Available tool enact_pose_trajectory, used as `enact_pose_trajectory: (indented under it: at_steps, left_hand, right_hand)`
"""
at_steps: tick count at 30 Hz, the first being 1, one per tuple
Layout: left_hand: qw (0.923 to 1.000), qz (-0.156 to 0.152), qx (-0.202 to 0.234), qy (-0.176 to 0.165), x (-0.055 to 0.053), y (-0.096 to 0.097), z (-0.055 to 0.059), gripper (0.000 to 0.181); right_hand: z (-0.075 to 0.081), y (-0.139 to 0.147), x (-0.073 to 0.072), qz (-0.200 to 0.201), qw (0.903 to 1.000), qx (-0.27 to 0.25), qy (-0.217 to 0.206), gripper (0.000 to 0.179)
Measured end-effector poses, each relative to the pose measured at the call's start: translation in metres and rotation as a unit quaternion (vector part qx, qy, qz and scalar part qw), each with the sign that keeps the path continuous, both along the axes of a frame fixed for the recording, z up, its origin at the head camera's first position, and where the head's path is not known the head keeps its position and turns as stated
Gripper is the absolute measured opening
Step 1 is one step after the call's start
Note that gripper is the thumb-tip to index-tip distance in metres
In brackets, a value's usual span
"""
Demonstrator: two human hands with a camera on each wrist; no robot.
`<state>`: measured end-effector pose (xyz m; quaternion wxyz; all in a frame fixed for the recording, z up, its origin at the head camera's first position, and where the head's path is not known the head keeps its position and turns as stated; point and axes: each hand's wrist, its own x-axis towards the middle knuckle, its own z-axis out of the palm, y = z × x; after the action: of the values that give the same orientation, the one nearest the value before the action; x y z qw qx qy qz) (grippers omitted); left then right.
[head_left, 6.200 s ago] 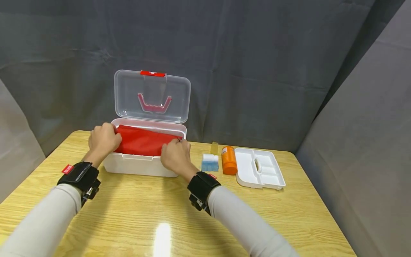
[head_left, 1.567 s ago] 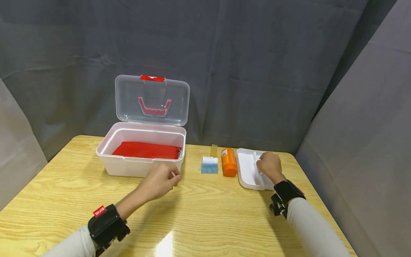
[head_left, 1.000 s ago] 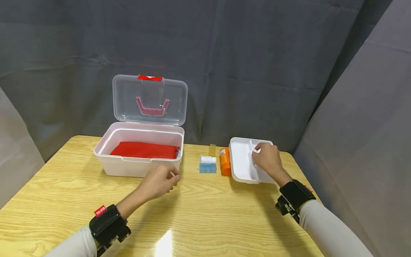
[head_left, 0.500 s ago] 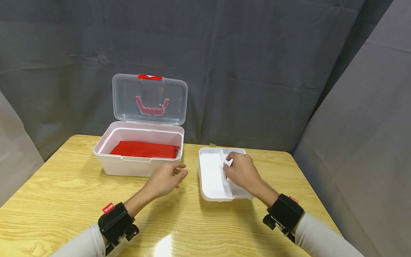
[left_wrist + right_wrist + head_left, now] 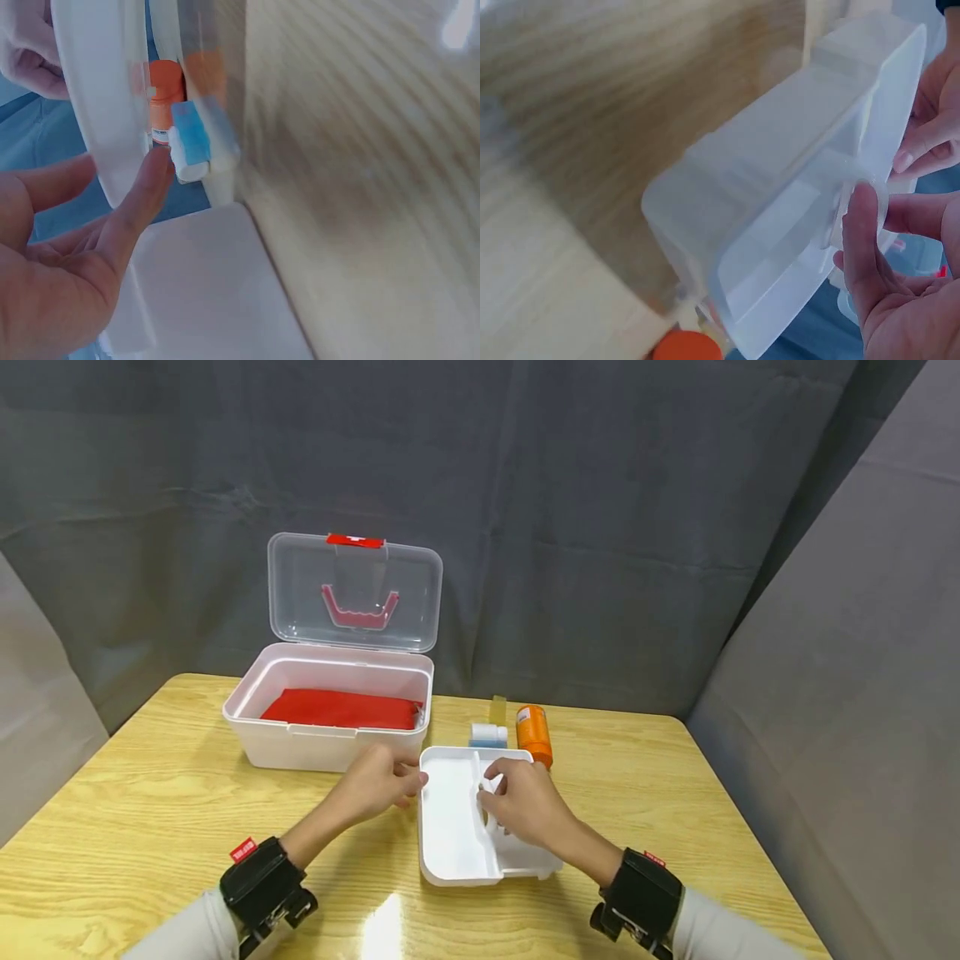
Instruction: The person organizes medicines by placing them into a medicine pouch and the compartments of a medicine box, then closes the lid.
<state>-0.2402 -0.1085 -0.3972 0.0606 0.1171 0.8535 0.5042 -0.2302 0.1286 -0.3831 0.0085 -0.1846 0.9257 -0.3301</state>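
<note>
My right hand (image 5: 528,806) pinches the ring-like centre handle (image 5: 881,206) of a white divided tray (image 5: 450,810), its thumb and fingers on either side. The tray's underside shows over the wood in the right wrist view. At the tray's left rim is my left hand (image 5: 378,785), thumb and fingers spread either side of the edge in the left wrist view (image 5: 82,247). Behind that hand stands a white first-aid box (image 5: 322,747), its clear lid (image 5: 356,593) raised. A red pouch (image 5: 337,708) lies inside the box.
Behind the tray lie an orange pill bottle (image 5: 533,733), a small white bottle (image 5: 487,732) and a yellowish flat piece (image 5: 498,710). A blue packet (image 5: 191,131) sits by the white bottle, mostly hidden in the head view. Grey cloth (image 5: 637,543) hangs behind the table.
Earlier both hands were at the red pouch in the box. Since then my right hand has lifted the tray by its handle and brought it left and nearer; my left hand has come to its rim.
</note>
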Motion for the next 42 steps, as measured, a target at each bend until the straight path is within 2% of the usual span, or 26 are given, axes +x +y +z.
enact_pose_trajectory:
  at_steps: [4, 9, 17, 26, 33, 42]
  left_hand:
    - [0.9999, -0.014, 0.001, -0.008, -0.001, -0.004, -0.01, 0.02]
    - [0.9997, -0.023, 0.003, -0.012, -0.004, -0.006, -0.026, 0.016]
    - [1.0, 0.002, -0.008, 0.005, -0.01, -0.001, -0.042, 0.009]
    - [0.9995, 0.022, -0.018, 0.013, -0.015, 0.004, -0.044, 0.009]
    - [0.9998, 0.017, -0.011, 0.001, -0.018, 0.003, -0.045, 0.01]
    - [0.9995, 0.029, -0.009, -0.007, -0.018, 0.004, -0.047, 0.015]
  right_hand:
    - [-0.007, -0.002, 0.003, 0.016, 0.9996, -0.01, -0.02, 0.027]
    - [-0.015, -0.005, 0.0, 0.018, 0.9993, -0.009, -0.03, 0.029]
    - [-0.027, -0.004, -0.003, 0.016, 0.9979, -0.02, -0.059, 0.031]
    - [-0.032, -0.004, -0.01, 0.009, 0.9978, -0.025, -0.061, 0.03]
    - [-0.031, -0.006, -0.011, 0.004, 0.9979, -0.023, -0.059, 0.03]
    - [-0.025, -0.004, -0.021, 0.007, 0.9976, 0.028, -0.062, 0.026]
